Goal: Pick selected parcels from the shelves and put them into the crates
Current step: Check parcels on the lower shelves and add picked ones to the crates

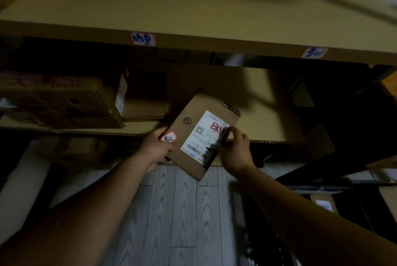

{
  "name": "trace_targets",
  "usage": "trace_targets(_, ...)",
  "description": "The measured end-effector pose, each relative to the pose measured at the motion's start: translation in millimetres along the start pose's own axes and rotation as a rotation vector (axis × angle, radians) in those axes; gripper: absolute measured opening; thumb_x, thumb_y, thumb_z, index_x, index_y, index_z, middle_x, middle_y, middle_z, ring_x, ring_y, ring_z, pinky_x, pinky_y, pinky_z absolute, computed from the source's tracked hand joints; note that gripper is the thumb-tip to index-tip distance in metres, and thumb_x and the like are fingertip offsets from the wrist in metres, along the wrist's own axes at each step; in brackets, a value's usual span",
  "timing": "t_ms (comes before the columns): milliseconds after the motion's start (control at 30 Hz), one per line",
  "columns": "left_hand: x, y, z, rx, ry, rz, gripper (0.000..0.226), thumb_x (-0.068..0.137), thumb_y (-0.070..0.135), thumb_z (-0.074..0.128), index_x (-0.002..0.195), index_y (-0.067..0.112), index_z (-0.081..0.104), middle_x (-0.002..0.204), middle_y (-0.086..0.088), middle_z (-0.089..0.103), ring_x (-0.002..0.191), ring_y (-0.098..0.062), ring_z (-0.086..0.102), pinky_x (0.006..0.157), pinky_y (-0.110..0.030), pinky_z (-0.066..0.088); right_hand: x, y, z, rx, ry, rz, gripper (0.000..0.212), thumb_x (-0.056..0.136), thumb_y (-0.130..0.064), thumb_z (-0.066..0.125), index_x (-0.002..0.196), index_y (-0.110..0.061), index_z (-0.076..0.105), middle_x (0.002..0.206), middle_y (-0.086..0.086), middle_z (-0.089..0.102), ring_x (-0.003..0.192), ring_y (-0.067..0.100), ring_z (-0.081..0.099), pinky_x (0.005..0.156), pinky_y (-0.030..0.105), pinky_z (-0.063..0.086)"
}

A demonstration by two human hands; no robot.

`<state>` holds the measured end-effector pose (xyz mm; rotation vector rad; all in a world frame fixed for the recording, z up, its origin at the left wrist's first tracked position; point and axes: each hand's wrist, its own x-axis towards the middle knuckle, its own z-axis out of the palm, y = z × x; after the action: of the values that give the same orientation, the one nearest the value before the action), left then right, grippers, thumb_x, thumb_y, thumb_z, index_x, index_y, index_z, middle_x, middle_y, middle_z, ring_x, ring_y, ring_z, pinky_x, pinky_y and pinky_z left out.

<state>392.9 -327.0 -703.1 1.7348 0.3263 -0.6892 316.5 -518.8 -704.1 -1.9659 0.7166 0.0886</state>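
A flat cardboard parcel (199, 134) is held in both hands in front of the middle shelf (268, 102), tilted so its far corner reaches over the shelf's front edge while its near corner hangs out over the grey wood-pattern floor (182, 212). The left hand (158, 148) grips the parcel's left edge, thumb pressed on top just beside a small red-bordered sticker (169, 137) and the other fingers tucked out of sight beneath. The right hand (233, 151) closes on the parcel's right edge, thumb and fingers pinching it at the corner of the white shipping label (203, 137), which carries a barcode and a second red-bordered handwritten mark. Both forearms reach up from the lower part of the view towards the shelf. On the same shelf, well to the left of the parcel, sits a large brown box (64, 102) with a round hole in its side, and a smaller carton (146, 98) stands between that box and the parcel. Above it runs the upper shelf (193, 19), its front edge bearing two white tags with blue handwriting, one (142, 39) above the smaller carton and one (314, 52) far to the right. Below the middle shelf, to the left, another carton (83, 149) lies in deep shadow. The scene is dim and the upper right corner is blurred.
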Motion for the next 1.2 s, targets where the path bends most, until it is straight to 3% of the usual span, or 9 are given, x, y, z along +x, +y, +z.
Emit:
trace_targets(100,8,13,-7,0.109,-0.031,-0.011,0.066,0.082,-0.006,0.059,0.138,0.026,0.044,0.117,-0.008,0.061,0.101,-0.027,0.058,0.071,-0.034,0.048,20,-10,-15,-0.115,0.04,-0.01,0.088,0.087,-0.03,0.069,0.154,-0.027,0.012,0.161,0.005,0.001,0.145,0.031,0.02,0.114,0.039,0.026)
trace_targets(233,15,23,-6,0.107,0.035,0.071,0.072,0.083,-0.004,0.061,0.143,0.027,0.034,0.123,-0.005,0.056,0.108,-0.026,0.054,0.079,-0.037,0.047,32,-15,-22,-0.13,0.034,0.009,0.066,0.089,-0.027,0.066,0.145,-0.025,0.031,0.139,0.013,0.035,0.12,0.034,0.05,0.092,0.033,0.045)
trace_targets(333,8,9,0,-0.087,0.19,0.101,0.061,0.078,-0.003,0.068,0.127,0.017,0.039,0.119,-0.011,0.059,0.093,-0.022,0.061,0.067,-0.032,0.05,26,-4,-24,-0.142,0.07,0.104,0.055,0.092,-0.03,0.061,0.141,-0.022,0.037,0.135,0.013,0.038,0.114,0.032,0.052,0.081,0.028,0.038)
trace_targets(433,-12,-5,7,-0.165,0.032,0.001,0.06,0.082,0.0,0.066,0.124,0.03,0.035,0.11,-0.002,0.062,0.087,-0.018,0.061,0.057,-0.033,0.05,20,13,-21,-0.156,0.108,0.145,0.038,0.095,-0.034,0.057,0.127,-0.015,0.05,0.126,0.012,0.052,0.106,0.028,0.057,0.083,0.028,0.043)
trace_targets(533,-27,-8,17,-0.081,-0.051,0.104,0.071,0.084,-0.004,0.062,0.131,0.04,0.033,0.107,0.007,0.06,0.105,-0.02,0.059,0.07,-0.036,0.054,13,30,-20,-0.066,0.129,0.2,0.027,0.096,-0.034,0.053,0.115,-0.014,0.056,0.111,0.007,0.063,0.094,0.022,0.062,0.079,0.035,0.053)
trace_targets(700,-16,6,27,0.113,0.122,0.283,0.075,0.082,0.002,0.067,0.143,0.019,0.028,0.135,-0.001,0.047,0.126,-0.022,0.046,0.09,-0.027,0.04,-5,48,-29,0.113,0.131,0.175,0.046,0.093,-0.032,0.059,0.131,-0.011,0.044,0.118,0.005,0.059,0.102,0.02,0.058,0.084,0.031,0.047)
trace_targets(900,-17,30,26,-0.106,0.038,0.272,0.058,0.086,0.004,0.063,0.134,0.029,0.041,0.105,0.012,0.055,0.097,-0.011,0.055,0.067,-0.026,0.045,-18,40,-29,0.363,-0.023,0.195,0.062,0.085,-0.026,0.071,0.137,-0.018,0.038,0.126,0.004,0.057,0.111,0.025,0.06,0.097,0.048,0.051)
trace_targets(1000,-21,35,22,-0.19,0.057,0.252,0.052,0.087,-0.005,0.056,0.13,0.023,0.043,0.104,0.003,0.058,0.095,-0.015,0.058,0.064,-0.031,0.049,-24,34,-30,0.392,0.045,0.215,0.042,0.086,-0.032,0.069,0.116,-0.016,0.043,0.12,0.008,0.058,0.1,0.023,0.062,0.082,0.038,0.056)
trace_targets(1200,-25,47,7,-0.057,-0.013,0.265,0.056,0.085,-0.008,0.056,0.131,0.023,0.045,0.106,-0.002,0.059,0.089,-0.015,0.062,0.063,-0.029,0.053,-26,31,-40,0.48,0.057,0.179,0.067,0.092,-0.043,0.057,0.148,-0.03,0.022,0.134,0.004,0.052,0.108,0.029,0.059,0.07,0.037,0.055)
